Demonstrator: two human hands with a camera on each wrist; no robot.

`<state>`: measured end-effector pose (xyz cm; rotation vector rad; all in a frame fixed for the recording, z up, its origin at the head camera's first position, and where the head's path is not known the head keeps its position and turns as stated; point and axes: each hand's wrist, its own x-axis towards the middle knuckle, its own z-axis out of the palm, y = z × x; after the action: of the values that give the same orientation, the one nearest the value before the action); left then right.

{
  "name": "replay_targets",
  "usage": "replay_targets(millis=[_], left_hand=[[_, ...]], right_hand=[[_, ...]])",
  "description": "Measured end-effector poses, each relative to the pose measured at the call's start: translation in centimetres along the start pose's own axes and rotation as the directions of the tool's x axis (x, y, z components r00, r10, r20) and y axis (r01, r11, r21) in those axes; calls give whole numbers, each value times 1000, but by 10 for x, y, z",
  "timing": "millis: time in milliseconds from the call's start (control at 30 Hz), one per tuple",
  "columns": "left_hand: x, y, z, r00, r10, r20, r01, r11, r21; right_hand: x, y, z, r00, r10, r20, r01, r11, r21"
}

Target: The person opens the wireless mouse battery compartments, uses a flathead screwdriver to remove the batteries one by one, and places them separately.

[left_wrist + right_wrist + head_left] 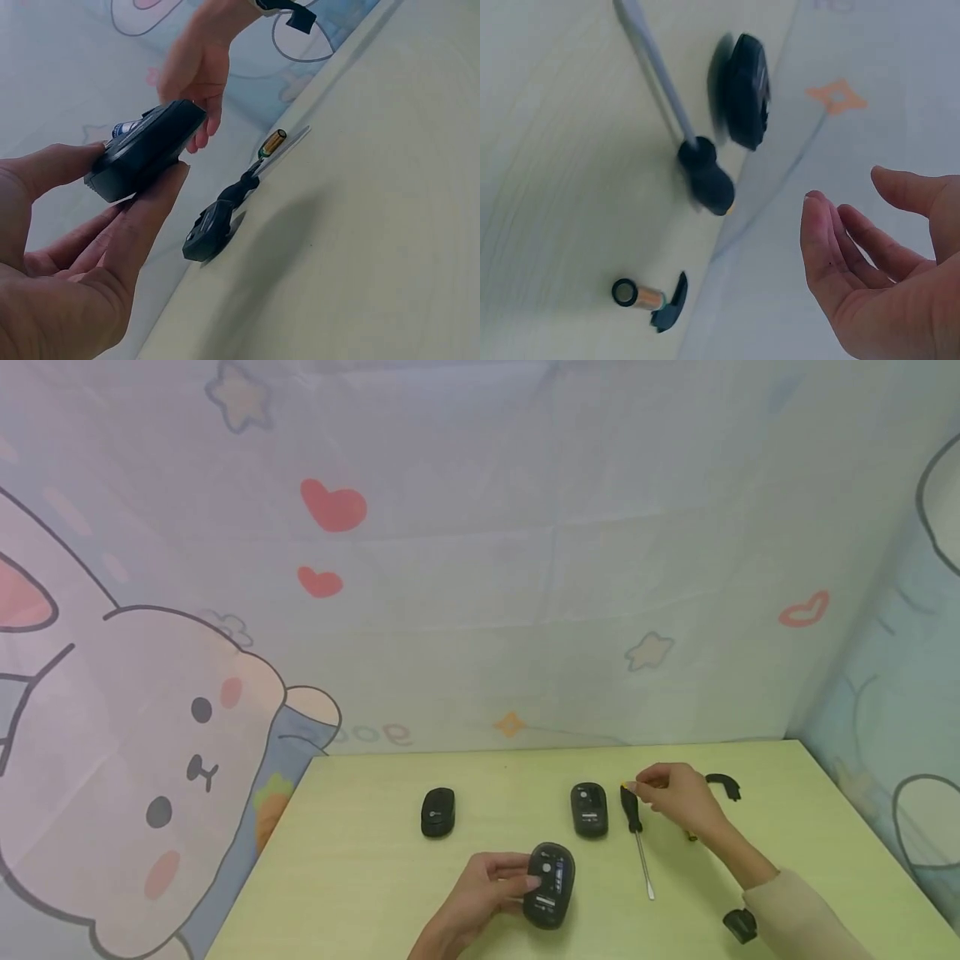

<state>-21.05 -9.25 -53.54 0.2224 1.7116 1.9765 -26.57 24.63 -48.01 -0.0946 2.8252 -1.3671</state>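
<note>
My left hand [491, 893] grips a black computer mouse [549, 887] between thumb and fingers, raised above the table with its underside toward the head camera. In the left wrist view a blue-and-white battery [124, 129] shows at the edge of this mouse. My right hand [885, 277] is in the air near the black handle of a screwdriver [632, 810]. Its fingers bend loosely, the thumb stands apart, and nothing shows between them. Partly behind that hand lies a battery [637, 294] with a copper-coloured end, beside a curved black cover [723, 783].
Another black mouse [589, 810] lies underside up left of the screwdriver. Farther left is a smaller black rounded object [438, 812]. A black device [740, 925] sits at the right sleeve. Behind the pale table [360, 860] hangs a printed cloth [480, 610].
</note>
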Motion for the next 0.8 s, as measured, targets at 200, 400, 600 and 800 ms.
replay_targets(millis=[200, 400, 600, 800], left_hand=[[2, 7, 3, 1000, 4, 2, -4, 1000, -3], [6, 8, 4, 1000, 20, 8, -20, 1000, -10], [10, 5, 3, 1000, 23, 12, -22, 1000, -14], [13, 0, 4, 1000, 15, 7, -15, 1000, -14]], right_hand=[[-18, -18, 7, 994, -102, -33, 100, 993, -66], [-34, -35, 14, 978, -199, -58, 194, 977, -88], [-55, -43, 29, 976, -208, -70, 206, 978, -34], [-72, -46, 50, 970, -242, -23, 241, 970, -44]])
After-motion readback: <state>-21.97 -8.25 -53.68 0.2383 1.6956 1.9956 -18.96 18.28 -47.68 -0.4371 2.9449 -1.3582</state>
